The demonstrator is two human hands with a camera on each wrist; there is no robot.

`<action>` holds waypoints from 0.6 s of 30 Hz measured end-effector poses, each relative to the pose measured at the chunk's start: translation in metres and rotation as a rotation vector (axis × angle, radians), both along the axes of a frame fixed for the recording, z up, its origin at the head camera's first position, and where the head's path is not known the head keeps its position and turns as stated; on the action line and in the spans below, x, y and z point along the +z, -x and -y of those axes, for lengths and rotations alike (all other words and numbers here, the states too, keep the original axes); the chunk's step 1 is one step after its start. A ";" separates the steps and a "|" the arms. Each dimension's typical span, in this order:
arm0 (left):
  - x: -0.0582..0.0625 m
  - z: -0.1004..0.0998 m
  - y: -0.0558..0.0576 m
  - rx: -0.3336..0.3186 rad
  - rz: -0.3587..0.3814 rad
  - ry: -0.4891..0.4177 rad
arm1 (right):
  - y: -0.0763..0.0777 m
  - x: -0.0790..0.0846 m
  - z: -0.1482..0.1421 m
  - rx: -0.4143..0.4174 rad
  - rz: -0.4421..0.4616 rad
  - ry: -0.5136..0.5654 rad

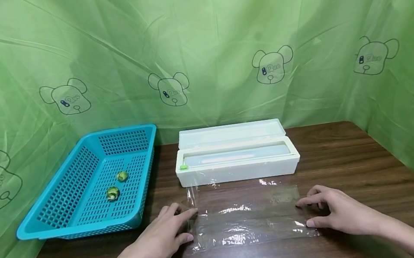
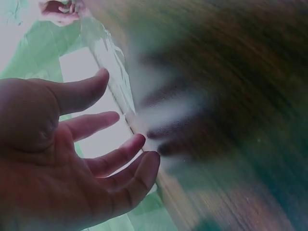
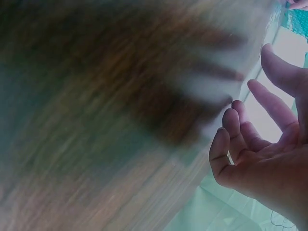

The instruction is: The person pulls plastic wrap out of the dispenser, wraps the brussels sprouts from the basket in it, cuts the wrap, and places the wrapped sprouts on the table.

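Observation:
A sheet of clear cling film (image 1: pixel 243 224) lies spread on the brown table, drawn out from a white cling film dispenser (image 1: pixel 238 173) with its lid (image 1: pixel 231 133) raised. My left hand (image 1: pixel 162 235) is at the film's left edge, thumb and index fingertips right at the border. At the opposite edge, my right hand (image 1: pixel 335 210) has its thumb by the near corner and its fingers a little farther up. Both hands have parted, loosely bent fingers in the wrist views, with nothing gripped between them. A green cutter slider (image 1: pixel 183 167) sits at the dispenser's left end.
A blue plastic basket (image 1: pixel 83 229) stands at the left. Inside it lie two small green Brussels sprouts, one nearer (image 1: pixel 113 193) and one farther (image 1: pixel 122 176). Green fabric (image 1: pixel 214 36) with bear-head prints hangs behind and beside the wooden table (image 1: pixel 351 149).

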State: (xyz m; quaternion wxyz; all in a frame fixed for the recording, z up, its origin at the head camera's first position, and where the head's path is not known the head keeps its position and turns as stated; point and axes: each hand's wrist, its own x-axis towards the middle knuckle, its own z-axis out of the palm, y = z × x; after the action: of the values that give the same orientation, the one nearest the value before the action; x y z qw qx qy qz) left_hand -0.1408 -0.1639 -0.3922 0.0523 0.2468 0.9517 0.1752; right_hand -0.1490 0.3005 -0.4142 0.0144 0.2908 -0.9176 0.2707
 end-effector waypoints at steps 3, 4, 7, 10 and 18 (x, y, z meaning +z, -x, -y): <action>0.001 0.000 0.000 0.000 -0.020 -0.026 | 0.000 0.000 0.000 -0.001 -0.011 0.002; 0.002 -0.001 0.000 0.002 -0.025 -0.034 | 0.000 0.000 0.000 -0.005 -0.011 0.000; 0.003 -0.002 0.001 0.012 -0.030 -0.053 | -0.001 0.001 0.001 -0.024 -0.002 -0.011; 0.002 -0.004 0.002 0.026 -0.020 -0.040 | -0.001 0.002 0.003 -0.044 0.004 -0.033; -0.001 -0.002 0.002 0.029 -0.019 0.004 | 0.001 0.002 0.003 -0.075 0.001 -0.070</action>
State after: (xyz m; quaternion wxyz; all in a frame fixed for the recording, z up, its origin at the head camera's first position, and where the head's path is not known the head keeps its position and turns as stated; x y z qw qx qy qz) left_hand -0.1426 -0.1615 -0.3927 0.0413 0.2347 0.9559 0.1715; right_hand -0.1498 0.2972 -0.4125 0.0140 0.2564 -0.9368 0.2377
